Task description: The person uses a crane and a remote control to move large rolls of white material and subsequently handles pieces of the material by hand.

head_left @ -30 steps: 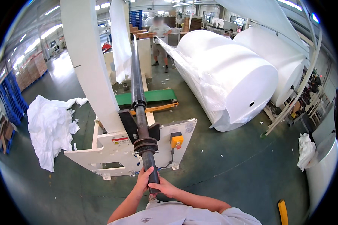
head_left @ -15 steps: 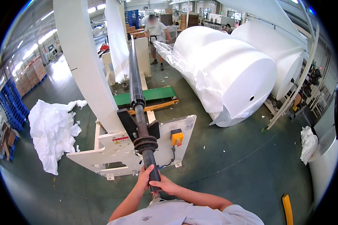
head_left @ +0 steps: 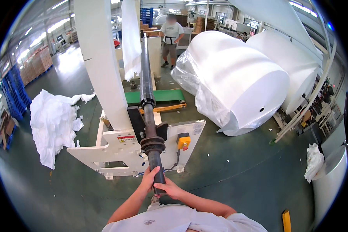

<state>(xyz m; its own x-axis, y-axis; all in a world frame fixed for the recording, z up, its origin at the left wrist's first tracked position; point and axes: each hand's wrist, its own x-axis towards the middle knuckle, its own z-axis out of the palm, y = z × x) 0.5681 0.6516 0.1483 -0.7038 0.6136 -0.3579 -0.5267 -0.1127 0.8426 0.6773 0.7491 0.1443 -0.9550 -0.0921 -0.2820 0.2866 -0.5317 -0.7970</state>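
A long dark metal shaft [head_left: 145, 73] runs away from me over a cream machine frame [head_left: 121, 150]. It lies in a black V-shaped support [head_left: 137, 123], with a grooved collar [head_left: 152, 144] just on my side of it. My left hand [head_left: 148, 179] wraps the near end of the shaft from the left. My right hand [head_left: 171, 188] grips it from the right, a little closer to my body. Both hands are closed on the shaft. A yellow control box with a red button [head_left: 184, 141] sits on the frame to the right.
Large white paper rolls [head_left: 239, 73] lie to the right, one partly wrapped in clear film. A heap of white paper [head_left: 52, 125] is on the left floor. Beyond the frame are a green board [head_left: 168, 95] and a co-worker [head_left: 171, 36]. A yellow bar [head_left: 286, 221] lies at lower right.
My view has swung slightly left, so the scene sits further right. Both hands keep their grip on the shaft. The co-worker's arms have come in closer to the body.
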